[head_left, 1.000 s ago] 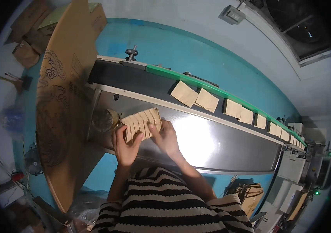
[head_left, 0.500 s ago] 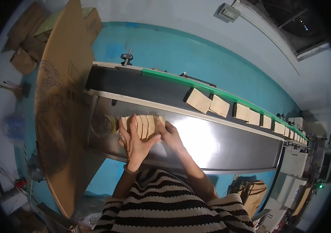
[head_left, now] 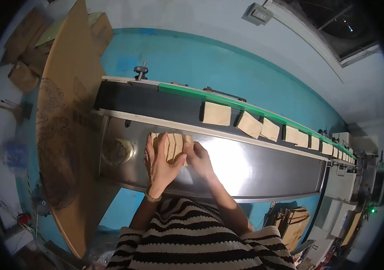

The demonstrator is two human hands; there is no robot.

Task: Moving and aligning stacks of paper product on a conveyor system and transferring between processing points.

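Gripping a row of tan packets (head_left: 172,146) between them, the left hand (head_left: 161,168) and right hand (head_left: 200,161) are over the metal table (head_left: 282,175), nearer its left edge.

Tray (head_left: 282,173): landmark for all below
Conveyor belt (head_left: 156,102): behind the tray, along its far edge
Packet row (head_left: 217,113): on the belt, from behind the tray's middle to past its right end
Packet stack (head_left: 171,147): over the tray's left half, between left hand (head_left: 161,164) and right hand (head_left: 199,160)
Roll (head_left: 119,150): on the tray's left end
Cardboard sheet (head_left: 72,148): left of the tray
Cardboard pile (head_left: 294,225): before the tray's right part
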